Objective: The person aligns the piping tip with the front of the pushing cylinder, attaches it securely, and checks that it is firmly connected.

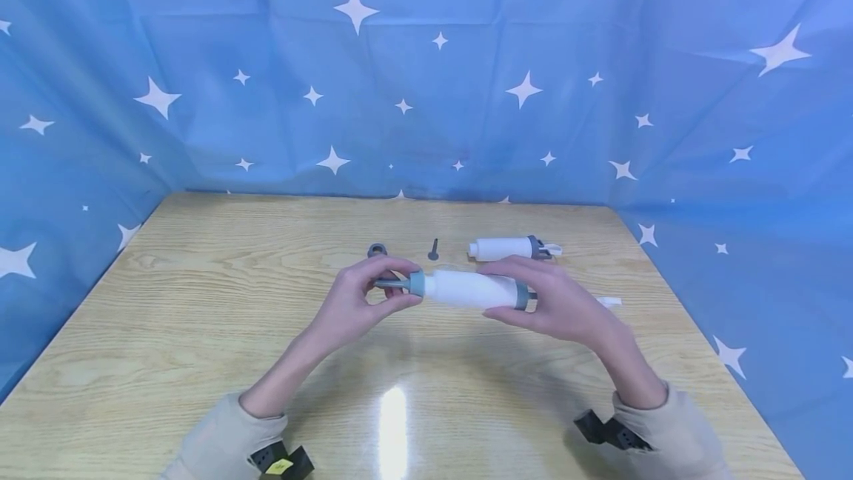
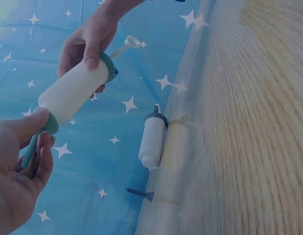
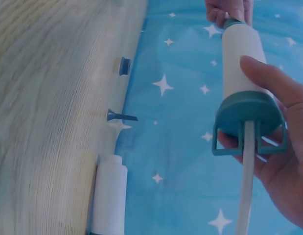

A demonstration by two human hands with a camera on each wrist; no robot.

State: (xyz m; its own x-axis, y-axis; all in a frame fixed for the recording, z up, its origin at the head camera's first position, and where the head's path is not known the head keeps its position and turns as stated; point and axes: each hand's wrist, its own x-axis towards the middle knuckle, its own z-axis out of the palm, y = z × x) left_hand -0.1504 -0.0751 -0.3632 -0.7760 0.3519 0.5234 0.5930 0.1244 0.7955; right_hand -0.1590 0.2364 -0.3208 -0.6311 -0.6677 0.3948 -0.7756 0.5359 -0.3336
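Note:
A white syringe point(image 1: 466, 289), its barrel held in the air, lies nearly level between the two hands. My left hand point(image 1: 356, 301) pinches the teal nozzle cap point(image 2: 51, 122) at the narrow end, thumb on one side and fingers on the other. At the wide end my right hand point(image 1: 566, 304) grips the barrel beside the teal collar point(image 3: 249, 112), which has two loop-shaped finger grips. A white plunger rod point(image 3: 246, 181) sticks out far behind this collar. The cap covers the tip of the barrel.
On the wooden table point(image 1: 200, 317) behind the hands lies a second white syringe point(image 1: 503, 248) with a dark grey collar. To its left stands a dark grey nozzle point(image 1: 434, 250), then a dark ring-shaped cap point(image 1: 377, 250). A blue star-patterned cloth point(image 1: 426, 95) hangs around the table.

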